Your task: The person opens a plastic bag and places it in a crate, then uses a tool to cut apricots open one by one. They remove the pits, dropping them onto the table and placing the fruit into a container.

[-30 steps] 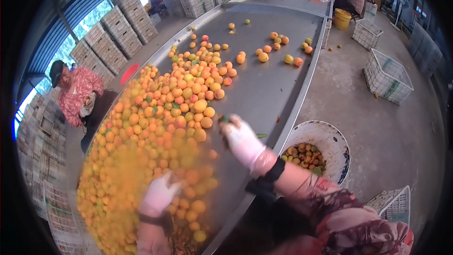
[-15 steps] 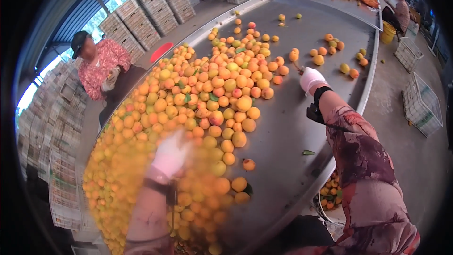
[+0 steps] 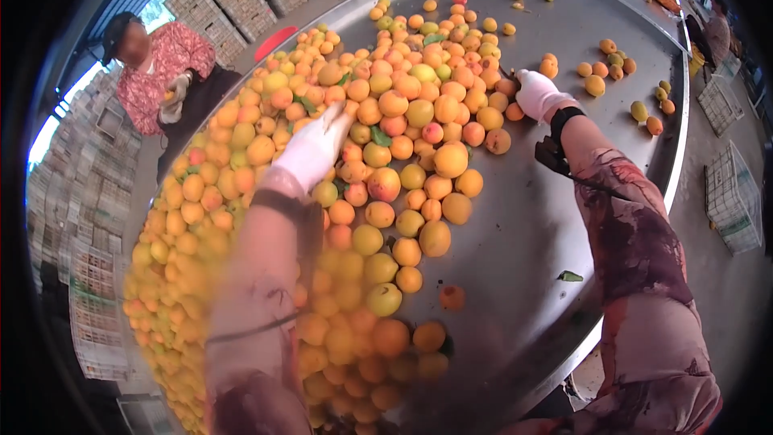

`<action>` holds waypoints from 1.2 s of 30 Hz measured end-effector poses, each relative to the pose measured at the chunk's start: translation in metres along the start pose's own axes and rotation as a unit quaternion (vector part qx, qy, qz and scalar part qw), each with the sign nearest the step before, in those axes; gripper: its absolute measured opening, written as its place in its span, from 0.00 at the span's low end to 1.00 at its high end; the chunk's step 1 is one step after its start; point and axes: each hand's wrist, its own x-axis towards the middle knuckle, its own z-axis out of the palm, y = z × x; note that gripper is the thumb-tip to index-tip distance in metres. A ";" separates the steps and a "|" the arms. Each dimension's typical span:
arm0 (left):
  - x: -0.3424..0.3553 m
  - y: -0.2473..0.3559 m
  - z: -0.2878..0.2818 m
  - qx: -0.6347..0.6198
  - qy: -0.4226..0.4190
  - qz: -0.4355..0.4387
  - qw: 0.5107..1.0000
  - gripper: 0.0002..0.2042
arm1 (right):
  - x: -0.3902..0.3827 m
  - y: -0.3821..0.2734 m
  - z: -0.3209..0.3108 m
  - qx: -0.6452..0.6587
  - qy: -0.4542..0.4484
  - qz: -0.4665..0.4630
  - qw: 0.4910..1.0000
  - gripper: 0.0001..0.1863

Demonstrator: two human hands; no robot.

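Note:
A large heap of orange-yellow apricots [image 3: 419, 113] covers the left and middle of a metal sorting table [image 3: 515, 217]. My left hand [image 3: 310, 149], in a white glove, reaches over the heap with its fingers stretched out, the tips at the fruit. My right hand [image 3: 541, 95], also white-gloved, is at the heap's right edge beside a few apricots. Its fingers are bent together, and a thin dark piece shows at their tips, too small to name. Some apricots in front of my left forearm are smeared by blur.
Loose apricots [image 3: 612, 64] lie to the right, near the raised table rim [image 3: 675, 169]. A green leaf [image 3: 570, 276] rests on the metal. Across the table, a person in a patterned top [image 3: 165, 72] handles fruit. Crates [image 3: 734, 193] stand on the floor, with stacks behind.
My left hand has moved forward and slightly right over the heap, its fingers now stretched out. My right hand has come to the heap's edge. The view has shifted, too.

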 end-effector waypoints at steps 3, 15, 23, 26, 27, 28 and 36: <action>0.028 0.026 -0.023 -0.164 -0.060 -0.185 0.967 0.24 | 0.001 0.013 0.010 0.058 0.034 -0.058 0.996 0.16; 0.038 0.017 0.016 0.060 -0.058 0.020 0.996 0.20 | -0.016 -0.075 0.026 0.079 0.011 -0.115 0.990 0.16; -0.009 0.032 0.019 -0.133 -0.161 -0.114 0.971 0.27 | -0.077 -0.109 0.018 0.119 -0.107 -0.179 0.971 0.17; -0.031 0.050 0.007 -0.131 -0.193 -0.115 0.966 0.22 | -0.102 -0.118 0.020 0.039 -0.136 -0.251 0.958 0.19; -0.042 0.037 0.018 -0.131 -0.190 -0.118 0.966 0.22 | -0.109 -0.122 0.026 0.062 -0.148 -0.273 0.949 0.19; -0.048 0.044 0.010 -0.116 -0.211 -0.084 0.967 0.22 | -0.117 -0.124 0.026 0.062 -0.159 -0.275 0.946 0.19; -0.166 0.078 -0.024 -0.136 -0.273 -0.159 0.939 0.24 | -0.221 -0.182 0.023 0.114 -0.274 -0.348 0.889 0.22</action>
